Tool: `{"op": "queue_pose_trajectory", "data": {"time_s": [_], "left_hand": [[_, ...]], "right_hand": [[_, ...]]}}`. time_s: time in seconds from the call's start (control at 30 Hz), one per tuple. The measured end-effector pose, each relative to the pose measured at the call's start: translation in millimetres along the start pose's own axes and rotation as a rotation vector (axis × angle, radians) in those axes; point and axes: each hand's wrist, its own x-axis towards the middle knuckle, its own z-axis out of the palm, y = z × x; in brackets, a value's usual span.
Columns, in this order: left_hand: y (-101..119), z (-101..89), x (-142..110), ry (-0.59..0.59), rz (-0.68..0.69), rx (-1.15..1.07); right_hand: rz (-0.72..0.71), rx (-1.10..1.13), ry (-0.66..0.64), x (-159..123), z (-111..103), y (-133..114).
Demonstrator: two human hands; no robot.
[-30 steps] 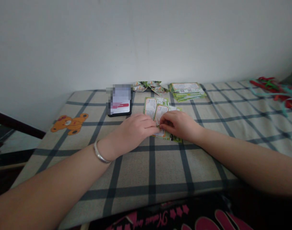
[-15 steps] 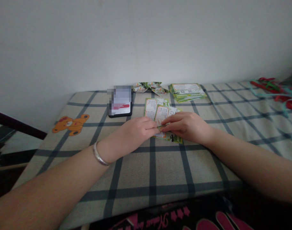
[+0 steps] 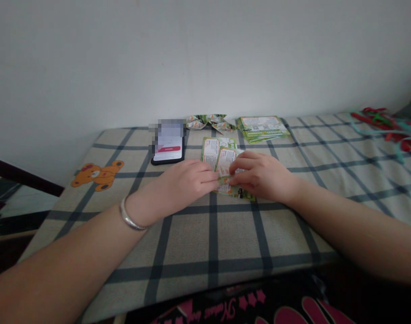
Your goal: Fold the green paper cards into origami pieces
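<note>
Printed papers (image 3: 210,149) are overlapping, showing green borders and white panels outlined in orange. They are lying under and between the fingertips of the left hand (image 3: 188,182) and right hand (image 3: 266,176). Both hands are curling their fingers at the papers; whether either is pinching cannot be told. Beyond the left hand, a phone (image 3: 169,143) is lying; beyond the right hand, a paper stack (image 3: 263,127) is resting near the wall (image 3: 205,54), with folded papers (image 3: 208,122) between them. Tablecloth (image 3: 188,252) is stretching from both hands toward the near table edge (image 3: 205,288).

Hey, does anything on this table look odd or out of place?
Slightly: the stack behind your right hand is uneven, lower cards fanning out, and the strips at far right lie jumbled. Nothing looks spilled.
</note>
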Motion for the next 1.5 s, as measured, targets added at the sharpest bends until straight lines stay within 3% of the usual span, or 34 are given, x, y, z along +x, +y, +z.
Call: {"op": "queue_pose_trajectory", "data": {"time_s": [0.3, 0.67, 1.23, 1.4, 1.5], "left_hand": [[-4.7, -15.0, -1.6, -0.115, -0.028, -0.049], [-1.9, -28.2, -0.2, -0.207, -0.063, -0.054], [-6.7, -27.7, -8.8, -0.238, -0.108, -0.164], [0.9, -27.2, -5.5, -0.265, -0.181, -0.081], [7.3, -24.9, -1.7, -0.211, -0.216, -0.007]], "right_hand": [[0.08, 0.085, -0.076, -6.9, -6.1, 6.9], [0.05, 0.128, -0.091, -14.0, -9.4, 20.2], [-0.002, 0.131, -0.099, -17.0, -16.7, 23.4], [0.002, 0.149, -0.096, -17.2, -16.0, 24.5], [0.007, 0.187, -0.101, -17.1, -16.1, 26.2]]}}
